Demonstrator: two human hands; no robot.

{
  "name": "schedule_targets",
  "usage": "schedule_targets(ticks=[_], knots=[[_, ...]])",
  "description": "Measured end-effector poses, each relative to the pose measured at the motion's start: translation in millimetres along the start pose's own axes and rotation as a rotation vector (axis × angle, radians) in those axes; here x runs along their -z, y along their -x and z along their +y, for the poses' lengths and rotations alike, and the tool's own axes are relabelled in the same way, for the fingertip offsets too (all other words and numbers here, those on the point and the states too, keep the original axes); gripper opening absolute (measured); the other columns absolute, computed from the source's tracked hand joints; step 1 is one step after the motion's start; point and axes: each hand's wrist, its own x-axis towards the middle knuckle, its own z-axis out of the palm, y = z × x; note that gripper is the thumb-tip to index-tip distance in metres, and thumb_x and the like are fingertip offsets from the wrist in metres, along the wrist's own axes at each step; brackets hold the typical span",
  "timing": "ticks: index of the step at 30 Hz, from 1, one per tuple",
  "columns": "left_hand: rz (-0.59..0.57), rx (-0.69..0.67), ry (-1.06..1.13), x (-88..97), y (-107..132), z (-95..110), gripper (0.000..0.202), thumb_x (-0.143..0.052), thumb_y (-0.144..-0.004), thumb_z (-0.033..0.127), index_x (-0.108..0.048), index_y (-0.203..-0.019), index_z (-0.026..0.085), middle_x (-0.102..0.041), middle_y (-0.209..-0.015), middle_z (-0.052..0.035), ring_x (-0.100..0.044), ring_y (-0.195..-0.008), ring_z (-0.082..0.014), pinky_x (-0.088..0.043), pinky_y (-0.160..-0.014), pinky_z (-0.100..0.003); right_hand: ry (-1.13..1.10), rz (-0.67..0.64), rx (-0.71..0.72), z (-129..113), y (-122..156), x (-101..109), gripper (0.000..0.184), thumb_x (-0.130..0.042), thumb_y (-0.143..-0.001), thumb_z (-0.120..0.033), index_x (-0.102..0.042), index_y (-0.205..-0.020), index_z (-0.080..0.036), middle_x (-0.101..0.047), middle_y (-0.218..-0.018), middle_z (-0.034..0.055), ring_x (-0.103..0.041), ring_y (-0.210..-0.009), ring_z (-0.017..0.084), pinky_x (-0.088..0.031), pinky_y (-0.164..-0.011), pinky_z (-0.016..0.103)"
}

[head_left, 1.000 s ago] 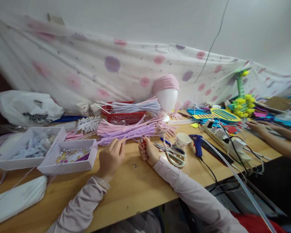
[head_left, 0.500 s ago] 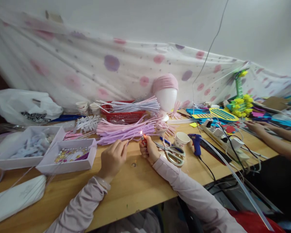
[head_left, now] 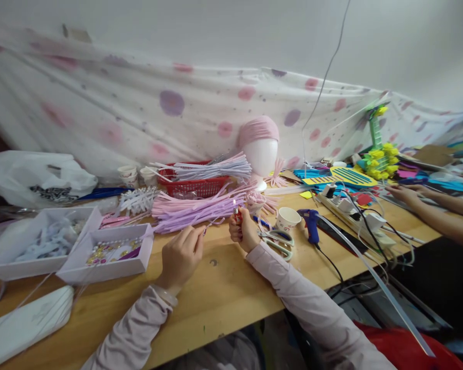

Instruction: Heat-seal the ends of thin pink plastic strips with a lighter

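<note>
My right hand (head_left: 247, 230) is closed around a red lighter (head_left: 237, 216), held upright, and a small flame burns at its top. My left hand (head_left: 182, 253) pinches a thin strip (head_left: 215, 222) that points toward the lighter; its kind is too small to tell. A gap separates the strip's tip from the flame. Just behind both hands lies a bundle of purple and pink pipe cleaners (head_left: 195, 211). Beside my right wrist rest scissors (head_left: 278, 240) with pale handles.
A paper cup (head_left: 288, 220), a blue glue gun (head_left: 310, 226) and a power strip (head_left: 355, 216) with cables stand to the right. White boxes (head_left: 111, 267) of beads and parts sit left. Behind are a red basket (head_left: 195, 187) and a foam head (head_left: 263, 156). Another person's hands (head_left: 405, 194) are far right.
My right hand with the lit lighter has moved right, away from my left hand, widening the gap. The flame was near the strip before. The view has shifted slightly.
</note>
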Motion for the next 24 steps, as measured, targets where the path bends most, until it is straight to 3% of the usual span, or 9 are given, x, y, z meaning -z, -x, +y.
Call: schedule_targets(ticks=[16,24], knots=[[-0.006,-0.041,0.022,4.0,0,5,0.012,-0.052,-0.086,0.014,-0.061,-0.092,0.018,-0.062,-0.07,0.0009,-0.058,-0.065,-0.0121,-0.04,-0.061,-0.022,-0.06,0.03,0.094,-12,-10,17,0.041,-0.029,-0.084,-0.05,-0.034,-0.055,-0.021,-0.021,-0.036,-0.01,-0.007,-0.031,0.005,-0.006,-0.03,0.017],[0.003,-0.053,0.048,6.0,-1,7,0.012,-0.052,-0.086,0.013,-0.061,-0.092,0.016,-0.063,-0.07,-0.0002,-0.058,-0.065,-0.0109,-0.04,-0.062,-0.021,-0.055,0.025,0.074,-15,-10,18,0.041,-0.026,-0.084,-0.051,-0.033,-0.056,-0.022,-0.021,-0.034,-0.0103,-0.008,-0.03,0.006,-0.006,-0.03,0.017]])
